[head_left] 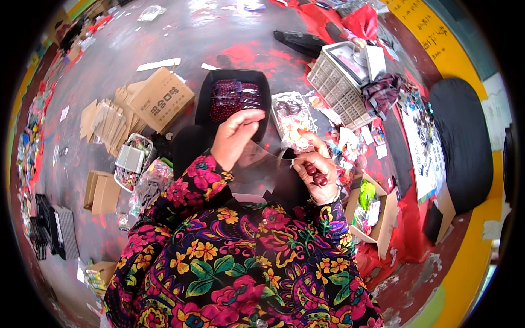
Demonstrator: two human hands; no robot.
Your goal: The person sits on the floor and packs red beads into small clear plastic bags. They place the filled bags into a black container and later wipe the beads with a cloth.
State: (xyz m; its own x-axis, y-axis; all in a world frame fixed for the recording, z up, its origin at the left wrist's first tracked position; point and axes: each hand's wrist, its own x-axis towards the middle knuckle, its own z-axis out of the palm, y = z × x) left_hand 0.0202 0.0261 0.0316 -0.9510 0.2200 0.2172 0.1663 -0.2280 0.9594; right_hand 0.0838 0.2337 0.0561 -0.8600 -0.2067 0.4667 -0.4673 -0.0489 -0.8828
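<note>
My left hand [236, 138] is raised in front of the black tub, its fingers pressed together and pointing right. To its right, my right hand [317, 170] is curled around a few shiny dark red balls [316, 174], like large beads or imitation cherries. A thin clear strand or film edge [270, 153] curves between the two hands; what my left fingers pinch is too fine to make out. Beyond the hands, the black tub [202, 104] holds many dark red balls, partly in clear bags [227, 93]. A white tray [277, 109] with small pieces in clear plastic stands beside the tub.
A cardboard box [163, 101] with flattened cardboard lies left of the tub, near a small white basket [134, 158]. On the right are a tall woven basket [339, 87], an open carton [388, 218] with green packets, and a black cushion [459, 142]. Scraps litter the floor.
</note>
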